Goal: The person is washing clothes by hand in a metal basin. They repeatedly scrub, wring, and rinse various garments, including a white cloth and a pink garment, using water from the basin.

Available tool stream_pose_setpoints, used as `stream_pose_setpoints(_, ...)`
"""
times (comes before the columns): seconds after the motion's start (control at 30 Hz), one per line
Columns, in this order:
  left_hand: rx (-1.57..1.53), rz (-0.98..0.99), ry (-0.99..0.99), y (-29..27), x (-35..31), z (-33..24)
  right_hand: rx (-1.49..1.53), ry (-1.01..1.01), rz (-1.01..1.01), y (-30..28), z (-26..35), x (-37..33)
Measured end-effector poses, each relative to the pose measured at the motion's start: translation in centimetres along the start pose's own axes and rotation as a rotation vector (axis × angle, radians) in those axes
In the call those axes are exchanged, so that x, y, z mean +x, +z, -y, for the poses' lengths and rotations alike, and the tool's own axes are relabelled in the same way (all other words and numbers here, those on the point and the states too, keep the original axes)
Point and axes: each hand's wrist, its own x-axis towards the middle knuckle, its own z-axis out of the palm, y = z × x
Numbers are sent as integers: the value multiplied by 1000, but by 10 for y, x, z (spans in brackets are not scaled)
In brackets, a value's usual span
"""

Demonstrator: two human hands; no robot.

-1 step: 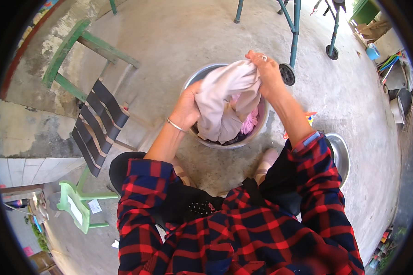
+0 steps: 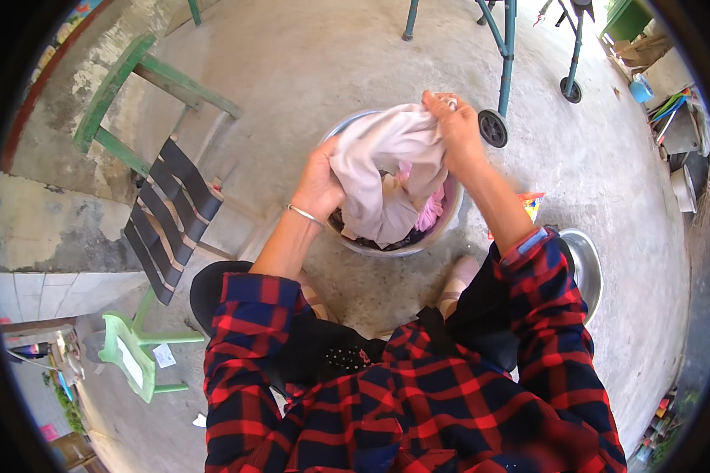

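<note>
A pale beige cloth (image 2: 386,169) hangs above a round metal basin (image 2: 442,225) on the concrete floor. My left hand (image 2: 317,185) grips the cloth's left side at the basin's rim. My right hand (image 2: 454,130) holds its upper right corner higher up. Inside the basin lie pink (image 2: 427,211) and dark garments, partly hidden by the cloth. A thin bracelet circles my left wrist. Both sleeves are red and dark blue plaid, pushed up.
A dark slatted folding chair (image 2: 170,217) lies to my left, with a green wooden frame (image 2: 146,87) behind it. A light green plastic stool (image 2: 130,355) stands at lower left. A second metal bowl (image 2: 585,268) sits by my right elbow. A wheeled teal frame (image 2: 497,71) stands just beyond the basin.
</note>
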Motion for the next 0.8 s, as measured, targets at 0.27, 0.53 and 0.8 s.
stream_pose_setpoints(0.27, 87, 27, 134, 18, 3, 27, -1213, -1179, 707, 40, -30, -94)
stream_pose_setpoints(0.53, -99, -124, 29, 25, 11, 38, -1057, -847, 225, 43, -41, -52)
stream_pose_setpoints(0.8, -11, -176, 45, 51, 8, 45, -1290, -404, 224, 41, -21, -22)
